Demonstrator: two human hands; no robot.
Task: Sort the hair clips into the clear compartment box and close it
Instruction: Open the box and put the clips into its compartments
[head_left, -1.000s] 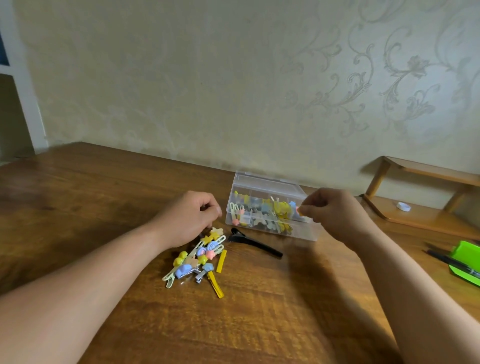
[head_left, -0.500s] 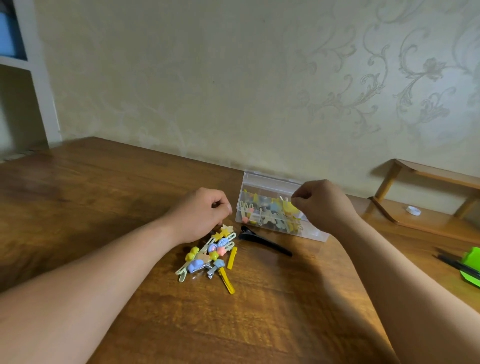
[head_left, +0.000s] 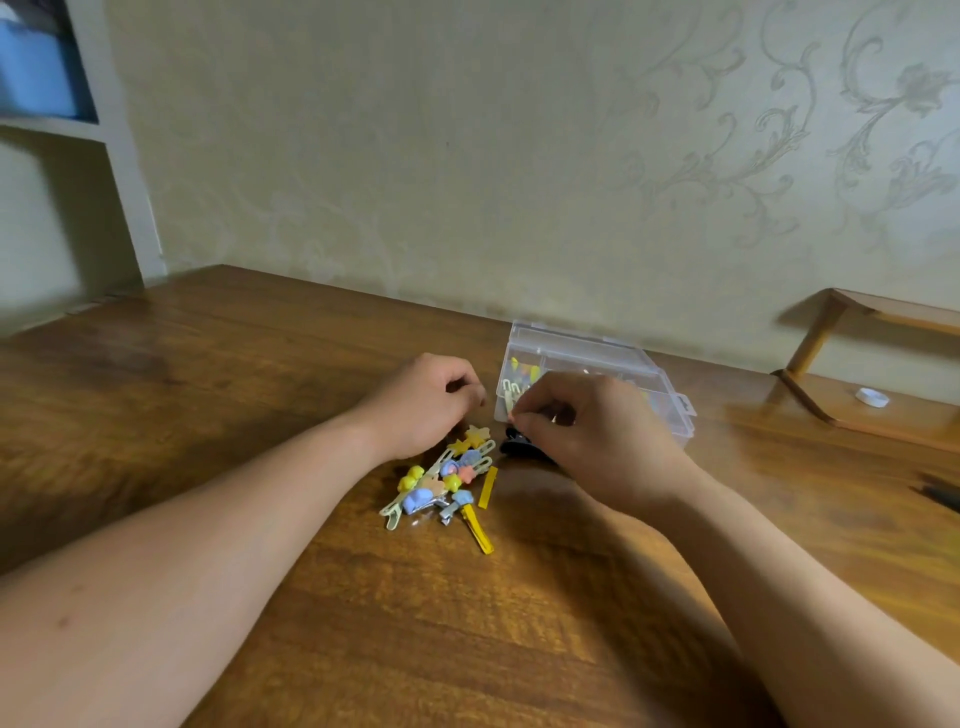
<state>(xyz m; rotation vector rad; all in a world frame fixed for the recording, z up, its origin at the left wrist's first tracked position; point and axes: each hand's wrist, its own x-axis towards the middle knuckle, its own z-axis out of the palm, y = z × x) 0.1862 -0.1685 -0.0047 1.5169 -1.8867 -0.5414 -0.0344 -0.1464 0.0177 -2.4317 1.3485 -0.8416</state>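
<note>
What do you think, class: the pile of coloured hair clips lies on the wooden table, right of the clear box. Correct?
Not quite. The head view shows the pile of coloured hair clips on the wooden table left of the clear box, not right of it, by the left hand.

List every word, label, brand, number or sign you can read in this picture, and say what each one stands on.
There is no readable text.
The clear compartment box shows no label or print.
The hair clips show only plain colours and shapes.
The small white cap is too small and blurred to tell.
The wallpaper has only a scroll pattern, no letters.
</note>
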